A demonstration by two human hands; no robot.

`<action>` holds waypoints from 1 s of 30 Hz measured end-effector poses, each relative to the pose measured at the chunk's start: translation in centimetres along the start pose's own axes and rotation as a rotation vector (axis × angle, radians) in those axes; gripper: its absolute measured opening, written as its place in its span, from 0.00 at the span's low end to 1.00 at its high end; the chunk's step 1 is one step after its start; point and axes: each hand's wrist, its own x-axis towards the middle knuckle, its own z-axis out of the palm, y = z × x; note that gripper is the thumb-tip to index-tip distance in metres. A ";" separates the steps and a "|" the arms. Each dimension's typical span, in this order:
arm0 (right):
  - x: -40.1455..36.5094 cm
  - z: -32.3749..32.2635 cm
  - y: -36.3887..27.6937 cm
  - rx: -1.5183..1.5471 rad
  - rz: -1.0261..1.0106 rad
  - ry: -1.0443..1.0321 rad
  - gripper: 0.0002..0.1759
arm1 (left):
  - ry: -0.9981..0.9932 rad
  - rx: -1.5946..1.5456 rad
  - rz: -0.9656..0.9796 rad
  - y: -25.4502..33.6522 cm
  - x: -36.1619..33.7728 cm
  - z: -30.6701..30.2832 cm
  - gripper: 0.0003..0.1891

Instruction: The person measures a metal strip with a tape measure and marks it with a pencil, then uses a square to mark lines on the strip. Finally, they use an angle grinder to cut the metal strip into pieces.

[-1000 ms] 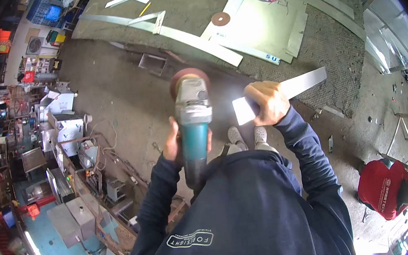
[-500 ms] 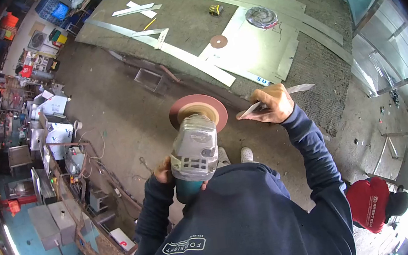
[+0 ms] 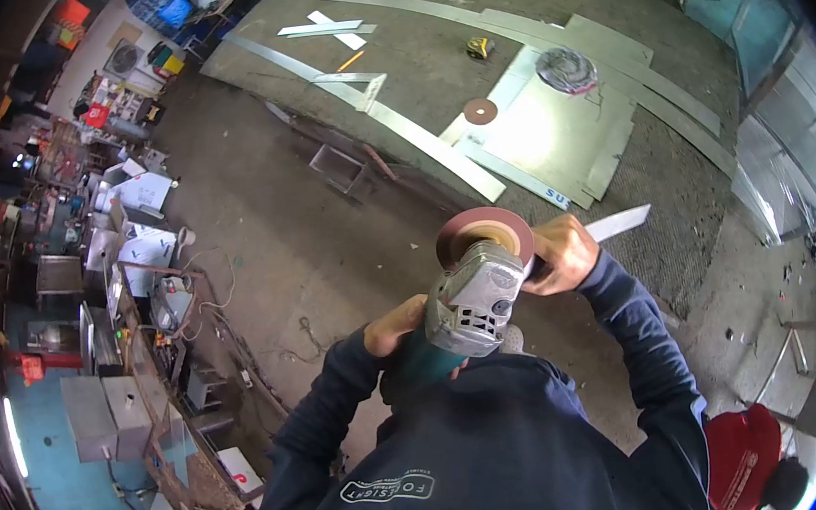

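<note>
My left hand [image 3: 398, 325] is wrapped round the body of an angle grinder [image 3: 478, 297], its teal housing close to my chest and its metal head pointing away from me. A reddish-brown sanding disc [image 3: 458, 233] is fitted on the grinder's front. Pinched in my right hand [image 3: 565, 253] is a thin metal strip [image 3: 623, 222], whose far end sticks out to the right. The strip's near end lies at the right edge of the disc, partly hidden behind the grinder head and my fingers.
Ahead stands a large worktable [image 3: 405, 54] bearing metal strips, a bright metal sheet [image 3: 541, 139], a spare disc [image 3: 480, 111], a tape measure [image 3: 480, 47] and a pencil [image 3: 351, 61]. A cluttered bench [image 3: 171, 423] runs along the left. A person in red [image 3: 744, 463] is at lower right.
The grinder has swung right and the strip's near end has come to the disc's edge; before, a gap lay between them. The whole view has shifted slightly.
</note>
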 end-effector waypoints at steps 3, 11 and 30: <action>0.5 1.2 0.6 0.016 -0.003 -0.050 0.22 | -0.011 -0.071 0.082 0.8 -0.3 -1.7 0.40; 1.7 -0.1 5.1 -0.382 0.190 0.229 0.33 | 0.395 -0.102 0.363 0.8 -2.7 -12.4 0.48; 43.5 7.8 34.6 -1.156 0.091 0.012 0.43 | 1.013 -0.478 0.818 5.5 -14.5 -29.3 0.46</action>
